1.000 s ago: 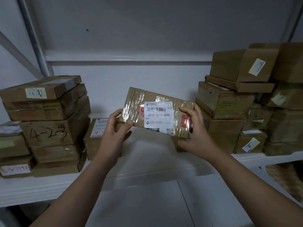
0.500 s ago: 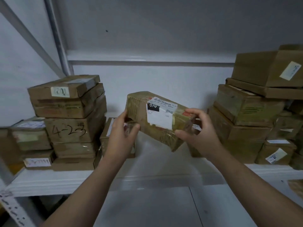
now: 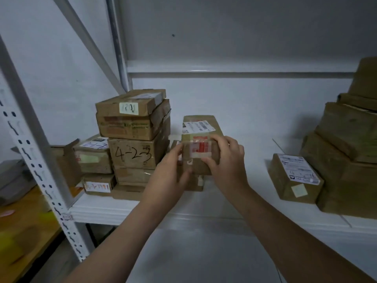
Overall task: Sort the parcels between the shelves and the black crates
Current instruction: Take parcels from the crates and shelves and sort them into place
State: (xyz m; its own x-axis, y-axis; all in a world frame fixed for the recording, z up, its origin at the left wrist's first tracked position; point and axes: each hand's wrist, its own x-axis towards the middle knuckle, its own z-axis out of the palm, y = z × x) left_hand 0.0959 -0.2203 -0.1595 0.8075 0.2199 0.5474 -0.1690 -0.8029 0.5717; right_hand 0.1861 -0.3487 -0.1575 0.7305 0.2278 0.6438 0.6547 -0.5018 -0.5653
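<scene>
White shelf (image 3: 257, 172): parcel (image 3: 201, 130) between fingers (image 3: 219, 139)

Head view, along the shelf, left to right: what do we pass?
perforated shelf post → small box with handwritten label → stack with the "4-23" box → held parcel → single box with white label → tall box stack

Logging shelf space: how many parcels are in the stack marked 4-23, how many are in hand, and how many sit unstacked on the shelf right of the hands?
Stacked parcels: 5
Held parcel, gripped by left hand and right hand: 1
Lone parcel: 1
Total: 7
</scene>
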